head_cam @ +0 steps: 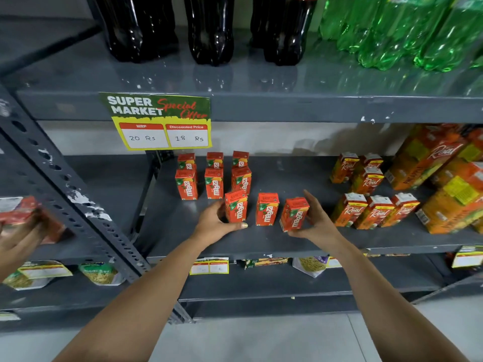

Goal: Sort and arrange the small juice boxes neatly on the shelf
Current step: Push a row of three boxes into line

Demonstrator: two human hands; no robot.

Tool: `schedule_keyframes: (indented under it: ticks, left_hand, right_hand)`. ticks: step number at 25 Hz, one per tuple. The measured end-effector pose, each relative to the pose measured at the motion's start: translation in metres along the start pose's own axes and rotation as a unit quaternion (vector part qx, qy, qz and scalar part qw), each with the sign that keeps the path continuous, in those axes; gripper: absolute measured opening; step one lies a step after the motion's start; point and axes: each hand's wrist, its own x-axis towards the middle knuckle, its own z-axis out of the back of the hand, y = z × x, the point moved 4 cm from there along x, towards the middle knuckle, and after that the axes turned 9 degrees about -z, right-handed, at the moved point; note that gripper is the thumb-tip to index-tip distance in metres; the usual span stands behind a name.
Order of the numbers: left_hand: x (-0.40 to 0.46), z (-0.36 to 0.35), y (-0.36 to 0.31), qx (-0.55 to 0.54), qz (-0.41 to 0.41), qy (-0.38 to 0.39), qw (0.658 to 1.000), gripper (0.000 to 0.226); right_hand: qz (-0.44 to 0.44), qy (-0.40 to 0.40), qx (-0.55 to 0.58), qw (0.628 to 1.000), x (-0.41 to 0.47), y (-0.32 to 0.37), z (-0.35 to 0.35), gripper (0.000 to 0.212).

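Small red Maaza juice boxes stand on the grey middle shelf (pixel 261 239). Several form two back rows (pixel 213 182). Three more stand in a front row. My left hand (pixel 218 222) grips the left front box (pixel 236 206), thumb in front of its base. My right hand (pixel 317 218) holds the right front box (pixel 294 214), which leans to the right. The middle front box (pixel 267 209) stands free between my hands.
Small orange Real juice boxes (pixel 373 211) stand to the right, with large Real cartons (pixel 444 178) beyond them. Dark (pixel 209 30) and green (pixel 407 30) bottles fill the shelf above. A price sign (pixel 162 124) hangs at the left. Another person's hand (pixel 18 239) holds a packet at far left.
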Motion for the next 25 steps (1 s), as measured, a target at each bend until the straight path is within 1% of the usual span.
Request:
schedule_keyframes:
  ticks: [3, 5, 7, 9, 11, 12, 16, 18, 21, 25]
  left_hand:
    - [0.009, -0.003, -0.005, 0.007, 0.014, -0.003, 1.000, 0.058]
    - [0.014, -0.005, -0.007, 0.002, 0.021, -0.006, 1.000, 0.052]
    - [0.019, -0.009, -0.006, -0.011, 0.038, -0.002, 0.999, 0.050]
    - [0.023, -0.015, -0.006, -0.017, 0.051, 0.022, 0.998, 0.050]
    - [0.024, -0.023, -0.009, -0.021, 0.044, 0.051, 0.998, 0.051]
    - [0.024, -0.025, -0.010, -0.024, 0.038, 0.053, 0.998, 0.052]
    - [0.021, -0.028, -0.012, -0.054, 0.036, 0.020, 0.998, 0.054]
    - [0.017, -0.024, -0.010, -0.060, 0.044, 0.021, 0.997, 0.051]
    - [0.001, -0.001, -0.004, -0.052, 0.066, 0.022, 0.996, 0.042]
    - [-0.029, 0.041, 0.005, -0.048, 0.090, 0.006, 0.995, 0.036]
  right_hand:
    - [-0.026, -0.016, -0.043, 0.999, 0.013, 0.001, -0.006, 0.063]
    - [-0.033, -0.016, -0.066, 0.997, 0.022, 0.002, -0.007, 0.050]
    - [-0.035, 0.005, -0.081, 0.996, 0.031, 0.004, -0.011, 0.044]
    - [-0.033, 0.034, -0.106, 0.993, 0.038, 0.007, -0.017, 0.042]
    - [-0.021, 0.065, -0.112, 0.991, 0.044, 0.013, -0.022, 0.043]
    - [-0.016, 0.076, -0.108, 0.991, 0.046, 0.015, -0.024, 0.043]
    - [-0.018, 0.102, -0.095, 0.990, 0.051, 0.018, -0.027, 0.041]
    - [-0.022, 0.116, -0.084, 0.989, 0.048, 0.021, -0.036, 0.043]
    - [-0.031, 0.125, -0.069, 0.989, 0.040, 0.026, -0.062, 0.045]
    - [-0.038, 0.133, -0.061, 0.988, 0.029, 0.032, -0.108, 0.046]
